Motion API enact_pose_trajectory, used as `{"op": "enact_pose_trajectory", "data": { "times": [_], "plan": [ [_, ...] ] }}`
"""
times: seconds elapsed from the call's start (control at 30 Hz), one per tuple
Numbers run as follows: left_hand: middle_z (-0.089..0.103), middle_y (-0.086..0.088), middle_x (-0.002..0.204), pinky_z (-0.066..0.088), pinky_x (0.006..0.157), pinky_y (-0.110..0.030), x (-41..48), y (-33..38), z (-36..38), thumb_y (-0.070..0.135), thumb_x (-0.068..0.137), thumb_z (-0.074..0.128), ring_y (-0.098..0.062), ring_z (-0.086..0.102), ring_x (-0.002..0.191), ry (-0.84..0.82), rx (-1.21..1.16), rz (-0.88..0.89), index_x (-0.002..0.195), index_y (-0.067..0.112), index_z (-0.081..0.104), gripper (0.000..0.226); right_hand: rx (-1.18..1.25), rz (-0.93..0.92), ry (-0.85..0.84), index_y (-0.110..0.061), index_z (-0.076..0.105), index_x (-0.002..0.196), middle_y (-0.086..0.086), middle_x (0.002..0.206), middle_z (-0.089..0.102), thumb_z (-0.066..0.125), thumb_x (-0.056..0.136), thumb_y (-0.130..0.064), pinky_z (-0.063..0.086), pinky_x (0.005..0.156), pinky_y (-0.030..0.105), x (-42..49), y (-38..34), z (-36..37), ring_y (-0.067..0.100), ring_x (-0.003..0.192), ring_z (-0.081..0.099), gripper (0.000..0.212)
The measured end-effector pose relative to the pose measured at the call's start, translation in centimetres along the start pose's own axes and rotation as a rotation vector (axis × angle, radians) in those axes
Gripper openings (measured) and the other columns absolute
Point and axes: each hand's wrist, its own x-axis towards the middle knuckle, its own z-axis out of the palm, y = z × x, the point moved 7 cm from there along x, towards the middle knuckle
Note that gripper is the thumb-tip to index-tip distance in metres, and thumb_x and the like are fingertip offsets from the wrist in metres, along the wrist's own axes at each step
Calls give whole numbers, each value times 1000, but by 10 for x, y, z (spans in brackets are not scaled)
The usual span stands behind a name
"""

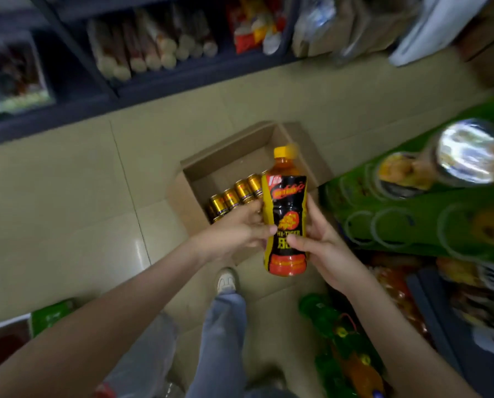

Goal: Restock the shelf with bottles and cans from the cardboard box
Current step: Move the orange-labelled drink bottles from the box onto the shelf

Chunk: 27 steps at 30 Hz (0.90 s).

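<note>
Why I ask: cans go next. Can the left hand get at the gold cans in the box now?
Probably not yet: the left hand grips the bottle. Once free, likely yes; the gold cans sit uncovered in the open box.

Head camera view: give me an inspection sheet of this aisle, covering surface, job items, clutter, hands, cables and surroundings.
Surface: beige tiled floor, glossy, with visible seams.
Job's things: open cardboard box on the floor with a row of gold cans inside; orange bottle with a yellow cap, held upright above the box.
Clutter: clear plastic bag by the person's legs; green packaged goods low on the right, blurred.
Hands: left hand and right hand both grip the orange bottle, fingers curled round it.
Cables: nothing seen.
Surroundings: dark shelf holding goods across the aisle; green display rack on the right.
</note>
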Motion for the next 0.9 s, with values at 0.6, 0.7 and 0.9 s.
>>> {"op": "enact_pose_trajectory", "data": {
  "times": [0.6, 0.7, 0.9],
  "plan": [
    [54, -1, 132, 46, 97, -25, -288, 22, 510, 29, 91, 58, -5, 53, 117, -617, 745, 453, 130, 53, 34, 51, 174, -660, 553, -10, 48, 126, 5, 108, 71, 95, 39, -41, 58, 73, 35, -612, 5, -66, 23, 96, 70, 104],
    [59, 15, 128, 53, 89, -37, -310, 7, 581, 23, 84, 58, -11, 59, 115, -861, 652, 289, 124, 58, 34, 58, 132, -736, 610, -18, 43, 134, 8, 118, 67, 94, 43, -42, 56, 85, 46, -685, 10, -76, 29, 107, 66, 107],
    [62, -3, 128, 45, 97, -58, -349, 8, 689, 14, 80, 68, -34, 57, 119, -1077, 720, 399, 142, 50, 22, 85, -138, -768, 901, -32, 54, 126, -8, 113, 66, 83, 64, -48, 52, 76, 26, -807, 15, -87, 11, 98, 64, 70]
  ]
}}
